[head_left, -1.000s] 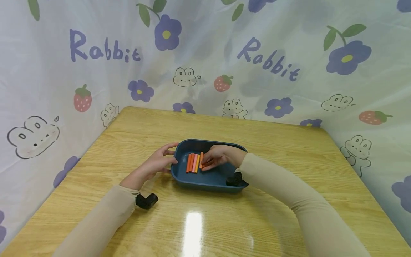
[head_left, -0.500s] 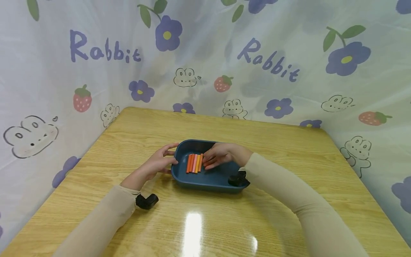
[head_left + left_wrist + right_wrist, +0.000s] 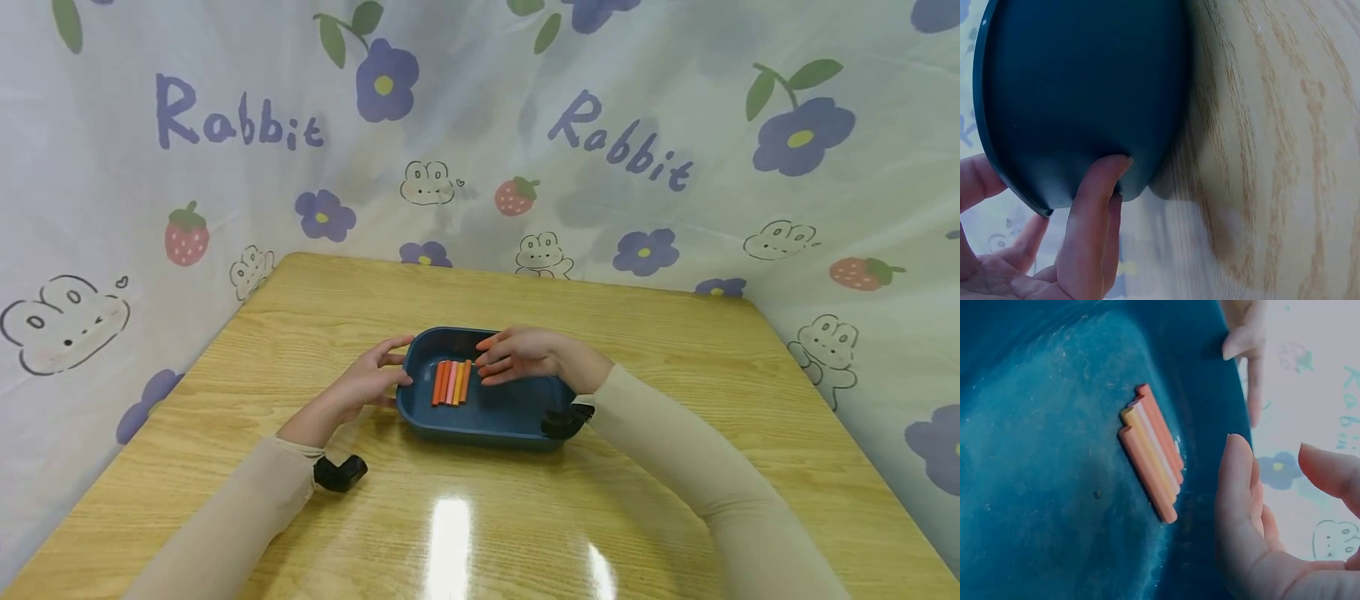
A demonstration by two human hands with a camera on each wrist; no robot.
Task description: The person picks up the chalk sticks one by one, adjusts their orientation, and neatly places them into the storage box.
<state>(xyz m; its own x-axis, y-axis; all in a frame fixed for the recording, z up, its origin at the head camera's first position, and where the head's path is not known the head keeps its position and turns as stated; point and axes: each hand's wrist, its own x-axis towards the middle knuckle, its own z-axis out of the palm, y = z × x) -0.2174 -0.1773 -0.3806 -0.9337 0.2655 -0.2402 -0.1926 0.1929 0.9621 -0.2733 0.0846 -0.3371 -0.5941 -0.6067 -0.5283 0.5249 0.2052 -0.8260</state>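
Beside the sticks [image 3: 1150, 456], right-wrist view reveals specks [image 3: 1097, 494].

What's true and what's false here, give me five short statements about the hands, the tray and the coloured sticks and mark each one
1. The right hand holds nothing. True.
2. The coloured sticks lie side by side in the blue tray. True.
3. There are seven sticks. False: there are five.
4. The left hand touches one end of the tray. True.
5. The pink stick lies nearest the right hand. False: the orange one does.
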